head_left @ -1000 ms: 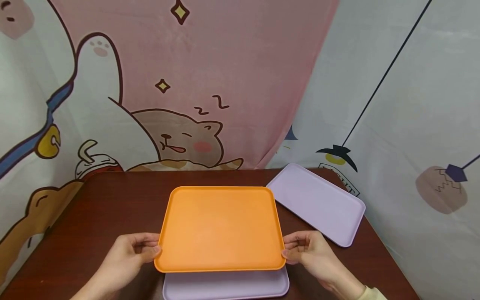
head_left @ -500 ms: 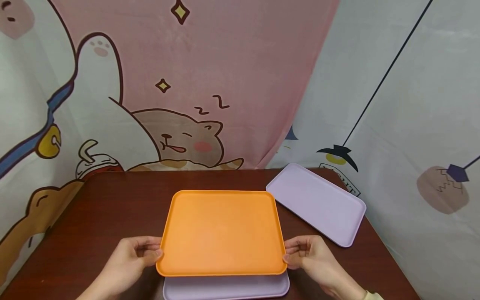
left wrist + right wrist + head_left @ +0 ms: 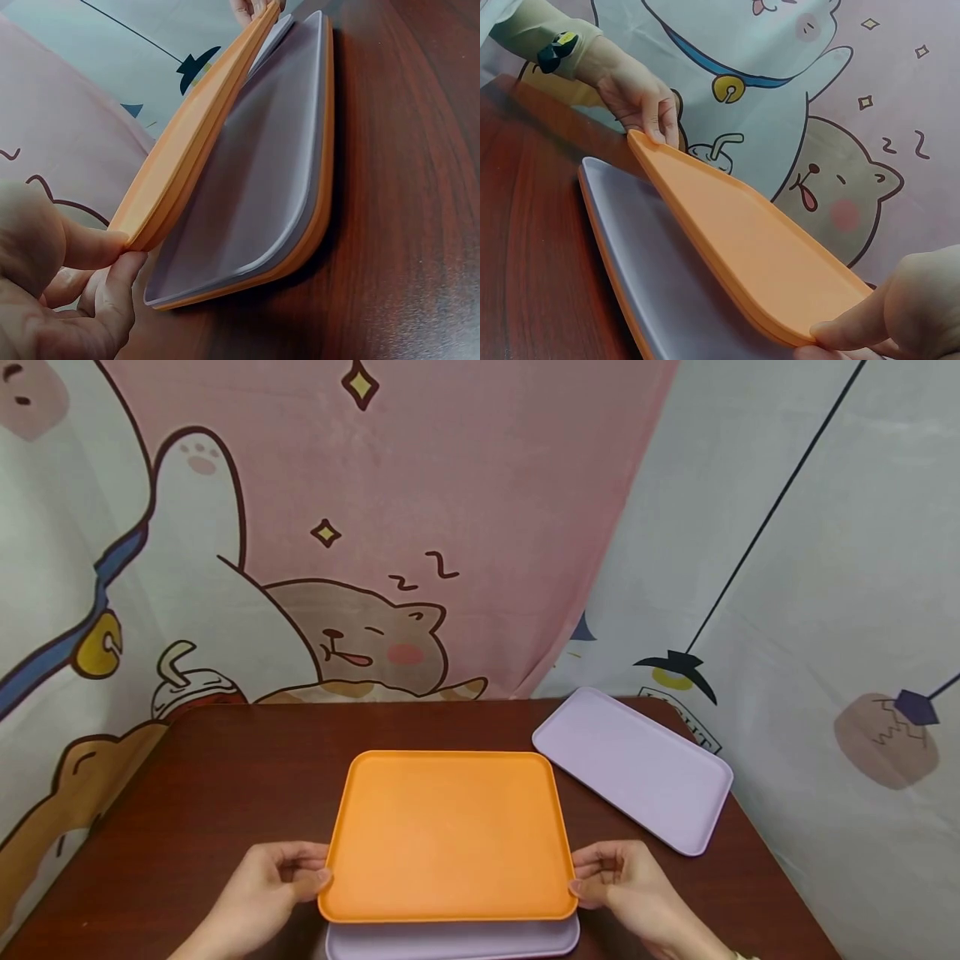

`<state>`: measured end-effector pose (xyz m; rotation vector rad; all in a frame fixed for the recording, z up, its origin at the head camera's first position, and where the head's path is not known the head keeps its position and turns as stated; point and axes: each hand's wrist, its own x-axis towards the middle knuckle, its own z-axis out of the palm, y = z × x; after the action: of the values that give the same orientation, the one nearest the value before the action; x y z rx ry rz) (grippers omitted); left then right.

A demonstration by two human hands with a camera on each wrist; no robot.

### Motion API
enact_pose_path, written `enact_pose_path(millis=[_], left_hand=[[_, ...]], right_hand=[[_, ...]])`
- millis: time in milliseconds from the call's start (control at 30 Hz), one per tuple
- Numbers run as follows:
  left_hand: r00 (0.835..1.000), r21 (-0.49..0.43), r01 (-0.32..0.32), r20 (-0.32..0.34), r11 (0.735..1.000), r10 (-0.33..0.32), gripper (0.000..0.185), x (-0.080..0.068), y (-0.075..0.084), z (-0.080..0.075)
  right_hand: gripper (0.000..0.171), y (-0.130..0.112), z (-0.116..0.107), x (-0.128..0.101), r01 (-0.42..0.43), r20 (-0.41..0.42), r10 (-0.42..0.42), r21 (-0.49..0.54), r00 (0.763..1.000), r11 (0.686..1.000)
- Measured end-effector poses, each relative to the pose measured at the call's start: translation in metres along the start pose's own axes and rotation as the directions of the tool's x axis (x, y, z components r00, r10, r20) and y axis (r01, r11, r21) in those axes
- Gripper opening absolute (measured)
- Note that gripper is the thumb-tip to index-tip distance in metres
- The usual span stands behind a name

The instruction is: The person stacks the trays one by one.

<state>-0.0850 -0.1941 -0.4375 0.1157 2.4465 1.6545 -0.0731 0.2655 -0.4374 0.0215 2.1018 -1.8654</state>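
Observation:
An orange rectangular tray (image 3: 450, 835) is held up by its two short sides near the front corners. My left hand (image 3: 258, 887) pinches the left rim between thumb and fingers, and my right hand (image 3: 632, 887) pinches the right rim in the same way. Below it lies a lilac tray (image 3: 453, 941), mostly covered in the head view. The left wrist view shows this lilac tray stacked on another orange tray (image 3: 324, 202), whose rim peeks out underneath. Seen from both wrists, the held tray is tilted over the stack, with a gap between them.
A second lilac tray (image 3: 633, 768) lies slanted at the back right of the dark wooden table (image 3: 225, 785), close to the table's edge. Behind the table hangs a cloth (image 3: 480, 527) printed with cartoon animals.
Both hands have moved the orange tray downward in the head view, closer to the lilac tray below, which now shows less. The lilac tray at the back right stays put.

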Motion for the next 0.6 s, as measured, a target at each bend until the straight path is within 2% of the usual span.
enact_pose_path(millis=[200,433,600], left_hand=[[1.0,-0.022,0.007,0.027,1.0,-0.007,0.031,-0.001,-0.006,0.0006],[0.997,-0.029,0.073,0.037,0.997,-0.072,0.032,-0.0009,-0.0086,0.0013],[0.995,-0.044,0.088,0.043,0.995,-0.086,0.032,-0.0012,-0.0101,0.0027]], right_hand=[[0.028,0.0035,-0.0012,-0.0004,-0.008,0.019,0.008,0.003,1.0,1.0],[0.029,0.0064,-0.0015,0.0008,0.0,0.038,-0.001,0.006,0.999,1.0],[0.03,0.0088,-0.0023,0.001,0.004,0.047,-0.004,-0.001,0.999,1.0]])
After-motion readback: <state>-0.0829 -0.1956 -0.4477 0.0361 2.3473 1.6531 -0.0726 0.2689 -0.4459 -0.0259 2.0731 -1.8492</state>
